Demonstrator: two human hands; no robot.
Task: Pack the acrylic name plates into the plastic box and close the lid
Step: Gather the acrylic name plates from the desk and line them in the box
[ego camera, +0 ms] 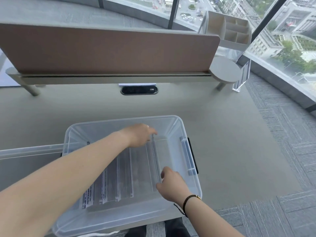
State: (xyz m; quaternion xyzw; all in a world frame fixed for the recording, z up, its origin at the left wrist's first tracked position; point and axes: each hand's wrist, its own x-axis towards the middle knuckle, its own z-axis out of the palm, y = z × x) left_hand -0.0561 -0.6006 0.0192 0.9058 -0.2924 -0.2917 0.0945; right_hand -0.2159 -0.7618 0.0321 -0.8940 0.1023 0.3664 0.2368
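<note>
A clear plastic box (176,124) sits open on the desk in front of me. Inside it several acrylic name plates (123,175) lean in a row, overlapping from left to right. Both hands hold the rightmost plate (156,161) inside the box. My left hand (138,135) pinches its far end. My right hand (171,184) grips its near end. The box lid (30,149) lies flat to the left of the box. One more acrylic name plate (243,75) stands at the desk's far right corner.
A brown divider panel (109,50) runs across the back of the grey desk (222,127), with a cable port (139,90) below it. A round shelf (224,69) and a white organiser (229,29) sit at the far right. Carpet and floor-to-ceiling windows lie beyond.
</note>
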